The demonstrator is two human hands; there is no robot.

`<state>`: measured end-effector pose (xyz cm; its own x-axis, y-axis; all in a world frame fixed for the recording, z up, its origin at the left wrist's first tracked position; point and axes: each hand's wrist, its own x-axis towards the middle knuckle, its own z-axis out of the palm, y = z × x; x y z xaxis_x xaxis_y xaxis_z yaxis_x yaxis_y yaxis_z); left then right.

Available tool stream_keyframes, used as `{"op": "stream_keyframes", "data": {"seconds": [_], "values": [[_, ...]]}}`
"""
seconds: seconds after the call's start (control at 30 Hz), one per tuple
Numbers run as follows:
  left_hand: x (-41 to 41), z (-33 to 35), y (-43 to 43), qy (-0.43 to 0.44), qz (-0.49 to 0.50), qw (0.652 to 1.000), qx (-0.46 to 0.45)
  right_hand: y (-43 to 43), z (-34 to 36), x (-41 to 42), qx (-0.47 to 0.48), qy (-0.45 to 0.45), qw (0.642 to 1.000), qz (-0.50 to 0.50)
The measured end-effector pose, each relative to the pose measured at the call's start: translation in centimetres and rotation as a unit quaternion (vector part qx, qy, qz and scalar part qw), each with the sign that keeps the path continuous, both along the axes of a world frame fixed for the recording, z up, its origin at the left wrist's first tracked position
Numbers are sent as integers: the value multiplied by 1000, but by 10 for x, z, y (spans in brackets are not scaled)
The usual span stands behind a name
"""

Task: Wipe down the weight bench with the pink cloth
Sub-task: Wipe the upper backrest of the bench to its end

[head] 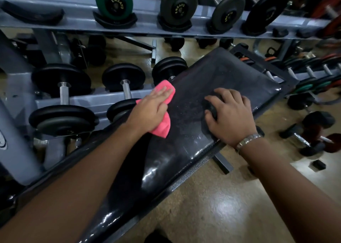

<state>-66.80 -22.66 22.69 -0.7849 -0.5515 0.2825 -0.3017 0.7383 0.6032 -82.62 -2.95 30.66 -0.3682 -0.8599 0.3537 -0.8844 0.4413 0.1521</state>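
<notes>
Bench pad [230, 76] angles toward the dumbbell rack [166, 30], leaving its left edge reachable. Right hand [230, 113], grip clamped on a dark object [212, 108], braces there. Left hand [153, 108] pins pink cloth [164, 128] flat, fingers apart, on the left edge.

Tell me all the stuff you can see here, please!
weight bench: one, black, slanting across the middle
pink cloth: one, pink, on the bench's left edge
dumbbell rack: one, grey-blue, behind the bench
rack dumbbells: many, mostly black, one green on top
floor dumbbells: a few, dark, right of the bench
floor: tan, shiny
wristwatch: one, silver, right wrist
left hand: pressing flat on the cloth
right hand: resting on the bench over a dark round thing
</notes>
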Motion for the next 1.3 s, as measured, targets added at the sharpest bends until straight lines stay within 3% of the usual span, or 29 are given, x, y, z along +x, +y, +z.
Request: {"op": "stream_keyframes", "data": {"seconds": [0.07, 0.23, 0.37, 0.5, 0.67, 0.8, 0.93, 1.07, 1.23, 1.3], "values": [[-16, 10, 13, 14, 38, 999, 18, 0, -1, -3, 2, -8, 1000, -1], [2, -5, 19, 17, -29, 999, -24, 5, -8, -10, -17, 0, 1000, 22], [-19, 11, 22, 32, 67, 997, 18, 4, -6, -12, -19, -10, 999, 24], [16, -9, 46, 33, -60, 997, -42, 8, -10, -16, -23, 1, 999, 39], [-9, 2, 47, 17, 34, 999, -2, 6, -8, -14, -18, -10, 999, 34], [12, -10, 65, 20, -79, 994, -68, 9, -10, -17, -14, -4, 999, 43], [-9, 2, 62, 18, 37, 999, -12, 7, -8, -15, -16, -19, 999, 35], [7, -8, 78, 20, -69, 996, -62, 11, -8, -18, -5, -18, 999, 45], [-12, 1, 81, 24, 73, 997, -17, 9, -2, -19, 18, -33, 998, 41], [-7, -4, 97, 28, 3, 999, -40, 11, -3, -20, 14, -27, 998, 47]]}}
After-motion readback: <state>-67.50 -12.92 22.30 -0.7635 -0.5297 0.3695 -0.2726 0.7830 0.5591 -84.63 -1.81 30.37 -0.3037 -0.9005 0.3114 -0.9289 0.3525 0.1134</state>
